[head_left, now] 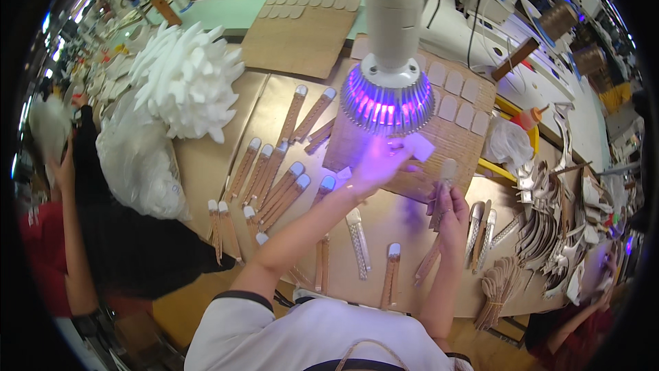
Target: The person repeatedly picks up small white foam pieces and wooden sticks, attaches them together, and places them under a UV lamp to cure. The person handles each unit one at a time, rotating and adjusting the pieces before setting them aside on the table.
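My left hand (379,164), blurred and lit violet, is under a lamp with a finned metal head (388,100). A small white patch (419,146) is pinched at its fingertips. To the right, my right hand (449,212) is closed around a brownish strap with a pale rounded tip (447,169), which points away from me. Between and around my arms lie several tan straps (392,278) with braided surfaces and white-capped ends. Beneath the lamp, a brown cardboard sheet (425,177) carries rows of pale rounded patches (454,83).
A second cardboard sheet (292,45) with patches lies farther back. White foam-like strips (185,79) and a plastic bag (141,158) stand at the left. Curved cut pieces (546,227) and a strap bundle (499,288) are on the right. Other people (51,254) work at both sides.
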Tool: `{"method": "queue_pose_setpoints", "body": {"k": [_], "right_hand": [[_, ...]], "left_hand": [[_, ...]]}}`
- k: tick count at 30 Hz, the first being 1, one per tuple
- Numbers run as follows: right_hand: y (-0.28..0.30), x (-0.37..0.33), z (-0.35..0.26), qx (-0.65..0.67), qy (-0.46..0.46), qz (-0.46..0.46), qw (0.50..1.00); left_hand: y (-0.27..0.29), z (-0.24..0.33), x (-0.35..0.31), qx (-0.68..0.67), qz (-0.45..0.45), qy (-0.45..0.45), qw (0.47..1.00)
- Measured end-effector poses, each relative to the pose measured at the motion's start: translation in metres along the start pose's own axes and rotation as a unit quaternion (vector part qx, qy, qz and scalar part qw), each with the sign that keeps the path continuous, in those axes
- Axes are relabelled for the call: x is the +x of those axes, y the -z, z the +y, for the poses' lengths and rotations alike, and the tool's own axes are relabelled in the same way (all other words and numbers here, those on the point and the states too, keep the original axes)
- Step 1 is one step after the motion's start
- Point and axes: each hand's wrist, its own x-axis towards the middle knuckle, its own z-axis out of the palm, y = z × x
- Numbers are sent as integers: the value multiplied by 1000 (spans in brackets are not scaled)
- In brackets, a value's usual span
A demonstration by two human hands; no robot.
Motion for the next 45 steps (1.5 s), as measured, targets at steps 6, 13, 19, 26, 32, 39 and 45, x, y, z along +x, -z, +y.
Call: {"method": "queue_pose_setpoints", "body": {"k": [6, 13, 19, 26, 32, 39, 45], "right_hand": [[-33, 1, -33, -205, 101, -68, 971], [-59, 10, -53, -347, 155, -136, 915], [-71, 13, -57, -341, 169, -141, 914], [-72, 15, -49, -325, 183, -132, 918], [-71, 12, -50, -348, 147, -144, 915], [-79, 7, -54, -322, 169, -150, 919], [-80, 18, -60, -367, 229, -150, 889]], "left_hand": [[25, 29, -34, 76, 63, -84, 992], [30, 42, -50, 149, 124, -27, 981], [31, 30, -51, 135, 95, -91, 982], [22, 36, -62, 203, 143, 21, 968], [21, 36, -63, 111, 96, -102, 984], [24, 42, -64, 91, 142, -112, 979], [16, 56, -64, 113, 175, -80, 975]]}}
